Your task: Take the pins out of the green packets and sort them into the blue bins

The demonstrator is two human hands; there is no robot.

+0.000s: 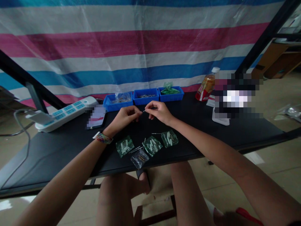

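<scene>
Over the middle of the black table, my left hand and my right hand meet fingertip to fingertip. Both are closed in a pinch on a small thin piece, whose kind is too small to make out. Nearer to me lie three green plastic packets with pale stick-like pieces inside, and a clear packet with brownish pieces. Thin metal pins are scattered between the packets. Just beyond my hands, a blue bin contains several thin metal pieces.
Two more blue bins flank it: the left bin with clear packets, the right bin with green ones. A white power strip and a phone lie left. A drink bottle stands right, before the striped sheet.
</scene>
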